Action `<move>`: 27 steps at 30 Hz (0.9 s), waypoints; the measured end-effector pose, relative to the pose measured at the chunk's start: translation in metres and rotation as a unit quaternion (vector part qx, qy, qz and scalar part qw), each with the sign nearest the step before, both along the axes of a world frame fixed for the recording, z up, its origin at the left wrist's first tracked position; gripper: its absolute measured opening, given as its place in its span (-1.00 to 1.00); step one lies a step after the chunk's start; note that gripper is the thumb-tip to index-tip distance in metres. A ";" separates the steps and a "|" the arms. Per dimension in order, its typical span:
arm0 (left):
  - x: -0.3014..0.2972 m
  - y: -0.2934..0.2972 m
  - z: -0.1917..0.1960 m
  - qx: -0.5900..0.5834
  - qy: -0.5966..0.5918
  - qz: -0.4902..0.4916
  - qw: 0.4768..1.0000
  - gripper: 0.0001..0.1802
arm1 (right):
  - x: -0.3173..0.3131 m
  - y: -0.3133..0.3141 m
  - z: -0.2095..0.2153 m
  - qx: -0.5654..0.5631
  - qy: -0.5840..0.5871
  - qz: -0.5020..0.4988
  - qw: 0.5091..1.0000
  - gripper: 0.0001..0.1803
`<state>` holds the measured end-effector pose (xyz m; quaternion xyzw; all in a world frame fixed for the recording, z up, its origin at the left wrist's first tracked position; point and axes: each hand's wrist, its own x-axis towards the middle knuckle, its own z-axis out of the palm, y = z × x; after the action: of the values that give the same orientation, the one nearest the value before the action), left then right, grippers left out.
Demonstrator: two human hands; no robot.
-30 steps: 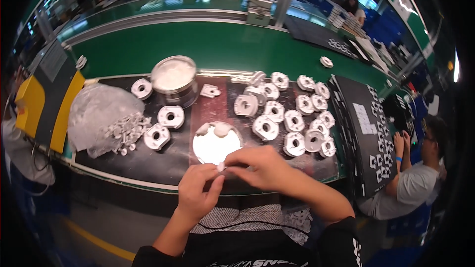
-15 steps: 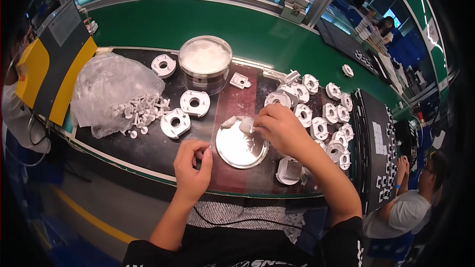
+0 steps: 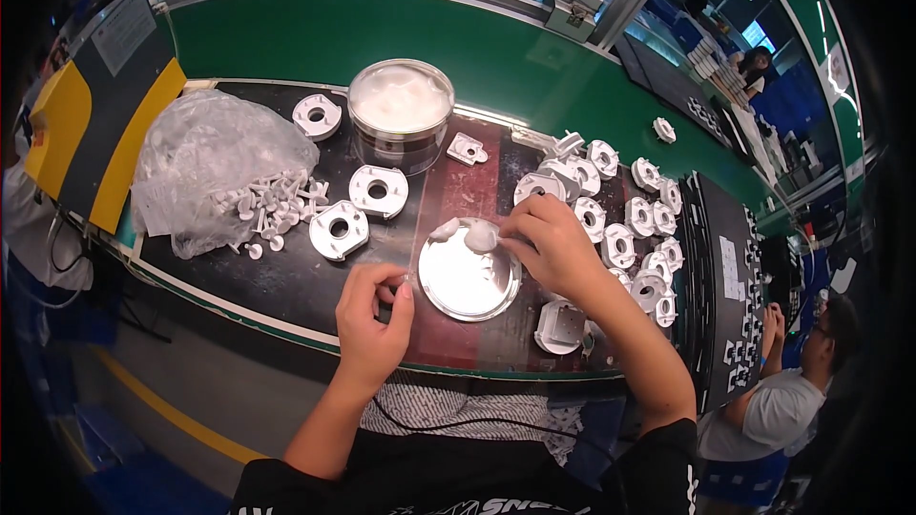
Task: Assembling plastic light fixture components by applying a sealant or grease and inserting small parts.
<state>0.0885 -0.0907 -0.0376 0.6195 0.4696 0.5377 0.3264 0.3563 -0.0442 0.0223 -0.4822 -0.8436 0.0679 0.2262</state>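
Left hand (image 3: 374,313): just left of a round, shiny metal lid (image 3: 468,291), thumb and forefinger closed to a pinch on a small pale piece (image 3: 408,278); too small to identify. The other fingers are curled.

Right hand (image 3: 553,248): over the lid's right rim, thumb and forefinger drawn close at the right edge of a smooth white blob of paste (image 3: 483,236). Cannot tell whether they touch it or pinch anything.

Lid lies flat across a dark red strip (image 3: 460,193) on the black-topped desk (image 3: 277,288). A second, smaller white blob (image 3: 445,230) sits at its upper left edge, beside the first.

Beyond the lid, slightly left: a round metal tin (image 3: 378,145), open, filled with white material. Right of the tin, a small flat white part with a hole (image 3: 467,149).

Left side: a crumpled clear plastic bag (image 3: 205,157), with a heap of small white plastic pins with round heads (image 3: 277,205) at its right edge. Near the heap, two white round housings with central holes (image 3: 378,193) touch or nearly touch; one more lies left of the tin.

Right side: a cluster of similar white housings (image 3: 618,246), then a black stack of flat panels (image 3: 716,315).
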 end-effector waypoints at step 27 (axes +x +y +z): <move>0.088 -0.078 0.042 -0.166 -0.160 -0.325 0.917 -0.87 | 0.015 -0.155 0.030 -0.364 0.651 -0.057 0.663 -0.74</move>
<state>0.1766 -0.1683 0.0044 0.5806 0.2665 0.4079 0.6523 0.3714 -0.1987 0.0526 -0.4059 -0.3603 0.6531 0.5281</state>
